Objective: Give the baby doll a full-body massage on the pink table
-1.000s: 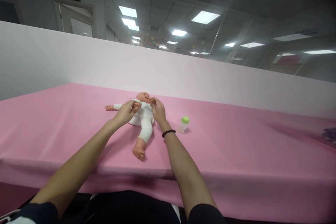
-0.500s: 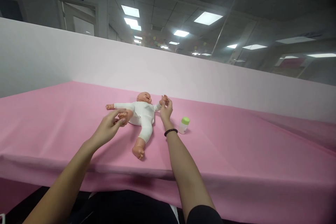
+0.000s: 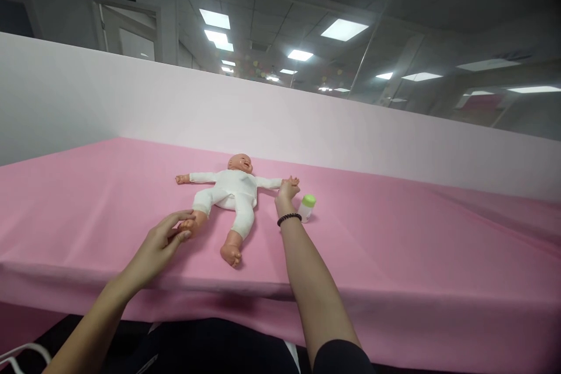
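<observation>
A baby doll (image 3: pixel 239 187) with a white cloth body lies on its back, head away from me, limbs spread. My left hand (image 3: pixel 164 239) has its fingers closed around the doll's foot at the left, near the pink surface. Over at the right, my right hand (image 3: pixel 287 191) grips the doll's hand and wrist, that arm stretched straight out to the side. A dark beaded bracelet circles my right wrist. Just beside that wrist stands a small translucent bottle (image 3: pixel 305 212) with a green cap. The doll's other foot and other hand lie untouched.
Pink cloth (image 3: pixel 394 234) covers the table and hangs over its front edge. A low white wall (image 3: pixel 280 117) runs along the back, with glass panels above it. A white looped object (image 3: pixel 26 350) shows at the lower left corner.
My left hand has drawn the doll's leg down and to the left, straightening it. My right hand has brought the doll's arm outward to the right and lower.
</observation>
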`<state>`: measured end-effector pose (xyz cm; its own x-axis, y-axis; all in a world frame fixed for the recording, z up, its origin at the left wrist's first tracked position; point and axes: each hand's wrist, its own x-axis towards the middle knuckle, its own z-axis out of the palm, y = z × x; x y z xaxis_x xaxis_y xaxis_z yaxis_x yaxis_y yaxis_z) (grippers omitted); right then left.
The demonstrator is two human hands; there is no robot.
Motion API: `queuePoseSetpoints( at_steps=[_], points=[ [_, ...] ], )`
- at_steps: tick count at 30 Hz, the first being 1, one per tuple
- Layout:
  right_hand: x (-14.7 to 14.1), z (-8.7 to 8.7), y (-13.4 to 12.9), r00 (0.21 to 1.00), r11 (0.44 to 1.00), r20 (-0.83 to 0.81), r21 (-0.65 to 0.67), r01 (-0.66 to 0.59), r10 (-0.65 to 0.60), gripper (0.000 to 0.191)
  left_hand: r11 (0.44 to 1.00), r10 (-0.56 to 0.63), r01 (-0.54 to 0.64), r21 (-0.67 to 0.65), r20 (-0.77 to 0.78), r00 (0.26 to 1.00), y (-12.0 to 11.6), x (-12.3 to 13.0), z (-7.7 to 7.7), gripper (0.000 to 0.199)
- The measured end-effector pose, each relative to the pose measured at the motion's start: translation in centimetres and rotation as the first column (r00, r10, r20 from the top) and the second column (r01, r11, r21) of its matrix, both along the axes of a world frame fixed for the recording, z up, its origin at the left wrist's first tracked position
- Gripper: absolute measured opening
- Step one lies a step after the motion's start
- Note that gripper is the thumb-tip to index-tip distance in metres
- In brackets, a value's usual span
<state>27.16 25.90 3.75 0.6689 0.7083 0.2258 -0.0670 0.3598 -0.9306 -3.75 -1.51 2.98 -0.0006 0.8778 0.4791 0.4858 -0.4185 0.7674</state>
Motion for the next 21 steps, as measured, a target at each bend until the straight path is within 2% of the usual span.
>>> queuePoseSetpoints(
  at_steps=[3,5,6,8,10,12,14,15,17,19,21],
  points=[
    [-1.7,0.9,-0.5,0.995,0.988,0.102,0.153,-0.034,0.019,0.04,0.996,0.039,-0.037,0.081,-0.012,0.999,2.3,0.8,3.0,0.037],
    [-2.9,1.1,-1.2,0.949,0.947,0.309,0.281,-0.157,0.065,0.037,0.991,0.033,-0.025,0.133,-0.061,0.998,4.9,1.8,4.8,0.031],
    [-3.4,1.0,-1.6,0.9,0.922,0.429,0.312,-0.231,0.08,0.036,0.989,0.014,-0.001,0.145,-0.091,0.996,6.5,2.4,5.6,0.029],
    [-4.2,0.6,-2.2,0.753,0.888,0.655,0.302,-0.347,0.071,0.035,0.987,-0.062,0.085,0.14,-0.162,0.985,9.7,3.7,6.3,0.025],
    [-4.6,0.1,-2.7,0.548,0.881,0.835,0.227,-0.414,0.042,0.036,0.984,-0.127,0.151,0.094,-0.224,0.966,12.6,5.1,6.2,0.022],
    [-4.7,-0.4,-2.9,0.344,0.889,0.939,0.136,-0.437,0.025,0.038,0.979,-0.151,0.183,0.086,-0.287,0.946,14.5,6.4,5.4,0.02],
    [-4.6,-0.7,-2.9,0.233,0.896,0.972,0.081,-0.437,0.025,0.04,0.978,-0.148,0.186,0.099,-0.305,0.941,15.3,7.3,4.4,0.023],
    [-4.5,-0.8,-2.9,0.219,0.898,0.975,0.069,-0.435,0.031,0.041,0.976,-0.149,0.188,0.106,-0.296,0.943,15.3,7.5,4.1,0.025],
    [-4.5,-0.8,-2.8,0.274,0.9,0.961,0.078,-0.429,0.047,0.042,0.971,-0.163,0.201,0.126,-0.263,0.951,14.7,7.6,3.9,0.029],
    [-4.5,-0.5,-2.8,0.406,0.903,0.912,0.122,-0.413,0.062,0.041,0.966,-0.16,0.199,0.163,-0.227,0.961,13.3,7.1,4.2,0.028],
    [-4.3,-0.1,-2.7,0.58,0.904,0.811,0.193,-0.381,0.072,0.038,0.97,-0.106,0.139,0.201,-0.168,0.98,11.5,6.2,4.8,0.026]
  ],
)
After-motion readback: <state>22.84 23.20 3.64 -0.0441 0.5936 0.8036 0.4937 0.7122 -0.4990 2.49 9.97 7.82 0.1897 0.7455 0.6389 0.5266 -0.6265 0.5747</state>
